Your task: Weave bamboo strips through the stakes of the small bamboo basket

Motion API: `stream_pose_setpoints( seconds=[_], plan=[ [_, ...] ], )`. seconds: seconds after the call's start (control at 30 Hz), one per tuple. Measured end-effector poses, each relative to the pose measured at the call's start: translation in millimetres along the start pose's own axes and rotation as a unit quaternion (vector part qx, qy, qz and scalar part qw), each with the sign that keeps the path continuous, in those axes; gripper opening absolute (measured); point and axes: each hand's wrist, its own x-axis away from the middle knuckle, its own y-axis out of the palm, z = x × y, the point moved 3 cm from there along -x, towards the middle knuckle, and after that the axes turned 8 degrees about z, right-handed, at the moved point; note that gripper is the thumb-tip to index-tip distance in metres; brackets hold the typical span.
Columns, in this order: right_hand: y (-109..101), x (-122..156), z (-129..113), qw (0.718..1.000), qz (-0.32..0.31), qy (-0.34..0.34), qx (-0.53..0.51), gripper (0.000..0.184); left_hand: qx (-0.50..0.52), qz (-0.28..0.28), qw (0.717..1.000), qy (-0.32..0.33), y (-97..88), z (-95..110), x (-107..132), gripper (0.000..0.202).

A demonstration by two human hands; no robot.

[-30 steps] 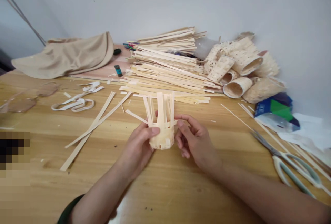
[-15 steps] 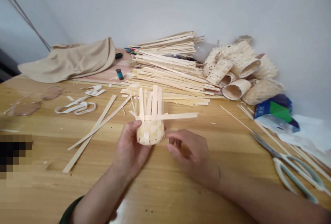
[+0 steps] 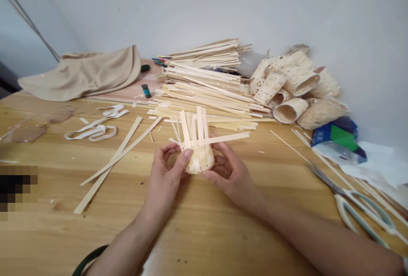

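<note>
A small half-woven basket (image 3: 199, 157) of pale wood strips is held just above the wooden table (image 3: 204, 233), its loose upright strips pointing up. One long strip (image 3: 228, 138) runs from its weave out to the right. My left hand (image 3: 167, 174) grips the basket's left side with thumb and fingers. My right hand (image 3: 231, 174) cups its right and lower side, fingers curled round it.
A big pile of wood strips (image 3: 207, 84) lies behind the basket, with finished woven tubes (image 3: 296, 89) to its right. Scissors (image 3: 360, 203) lie at the right edge, loose long strips (image 3: 114, 157) at the left, a beige cloth (image 3: 83, 72) at the back left.
The basket has been turned and shifted slightly right. My right hand, off the basket half a second ago, has closed on its right side again; the long strip still points right.
</note>
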Motion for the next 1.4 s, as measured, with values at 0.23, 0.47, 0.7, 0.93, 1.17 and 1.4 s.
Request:
stream_pose_setpoints(
  seconds=[0.23, 0.47, 0.7, 0.93, 1.17, 1.4],
  plan=[
    [-7, -10, 6, 0.999, 0.016, -0.014, -0.049, 0.06, 0.022, -0.139, 0.99, 0.002, 12.9, 16, 17, 0.077],
    [-9, -10, 5, 0.998, 0.001, -0.014, -0.055, 0.062, -0.032, -0.157, 0.986, 0.036, 8.6, 20, 14, 0.078],
    [-13, -8, -1, 0.998, 0.013, -0.064, 0.004, 0.051, 0.006, -0.171, 0.985, 0.008, 7.6, 19, 13, 0.071],
    [-11, -4, 1, 0.989, 0.028, -0.13, 0.062, 0.042, -0.007, -0.196, 0.981, 0.004, 2.8, 12, 7, 0.065],
    [-9, -1, -1, 0.944, 0.044, -0.268, 0.189, 0.055, -0.031, -0.211, 0.977, 0.02, 8.5, 15, 14, 0.103],
    [-6, 6, -9, 0.902, 0.048, -0.351, 0.246, 0.058, 0.009, -0.193, 0.981, 0.018, 10.0, 13, 12, 0.109]
  ],
)
